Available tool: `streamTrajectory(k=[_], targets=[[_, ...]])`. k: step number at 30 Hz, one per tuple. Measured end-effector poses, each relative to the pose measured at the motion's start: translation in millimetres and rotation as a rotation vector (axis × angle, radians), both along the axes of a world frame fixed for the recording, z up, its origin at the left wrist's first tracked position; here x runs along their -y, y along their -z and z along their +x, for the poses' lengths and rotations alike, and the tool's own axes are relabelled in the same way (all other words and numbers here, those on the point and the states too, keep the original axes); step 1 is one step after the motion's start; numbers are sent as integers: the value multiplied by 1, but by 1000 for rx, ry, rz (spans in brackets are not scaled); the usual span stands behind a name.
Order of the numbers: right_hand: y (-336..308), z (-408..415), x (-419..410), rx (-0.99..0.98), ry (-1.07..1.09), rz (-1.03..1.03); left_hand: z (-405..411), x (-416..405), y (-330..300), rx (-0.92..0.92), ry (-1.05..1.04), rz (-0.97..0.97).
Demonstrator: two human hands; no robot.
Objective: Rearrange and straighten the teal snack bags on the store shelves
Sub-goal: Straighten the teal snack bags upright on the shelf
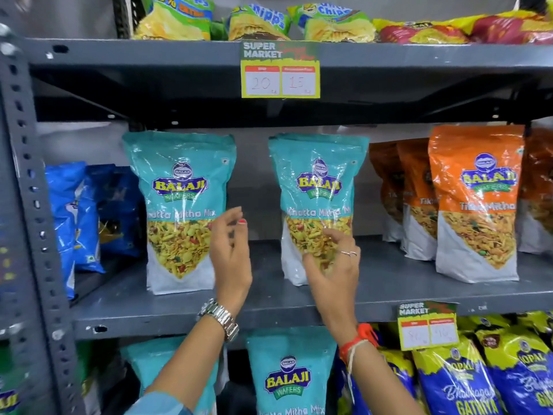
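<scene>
Two teal snack bags stand upright on the middle shelf (269, 313): the left teal bag (179, 190) and the right teal bag (317, 187), with a gap between them. My left hand (230, 253) hovers just right of the left bag, fingers apart and holding nothing. My right hand (332, 268) is in front of the lower part of the right bag, fingers curled loosely against it; I cannot tell if it grips. Two more teal bags (287, 375) sit on the shelf below, partly hidden by my arms.
Blue bags (77, 217) lean at the left of the middle shelf and orange bags (475, 202) stand at the right. Yellow-green chip bags fill the top shelf. Price tags (280, 70) hang from shelf edges. A grey slotted upright (27, 187) borders the left.
</scene>
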State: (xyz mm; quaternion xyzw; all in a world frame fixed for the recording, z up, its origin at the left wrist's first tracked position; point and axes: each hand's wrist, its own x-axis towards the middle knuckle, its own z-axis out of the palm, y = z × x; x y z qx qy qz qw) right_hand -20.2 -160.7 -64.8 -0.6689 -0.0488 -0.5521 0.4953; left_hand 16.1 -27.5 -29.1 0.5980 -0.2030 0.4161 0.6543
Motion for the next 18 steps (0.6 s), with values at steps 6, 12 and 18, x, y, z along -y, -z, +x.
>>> streamTrajectory(k=[6,12,18], targets=[[-4,23,-72,-59,-193,-223,16,-84,-4,44,-307,-161],[-22,55,-127,-477,-511,-122,47,-137,-10,-469,-123,-257],[-16,70,-151,-555,-536,-113,56,-148,-5,-664,270,-217]])
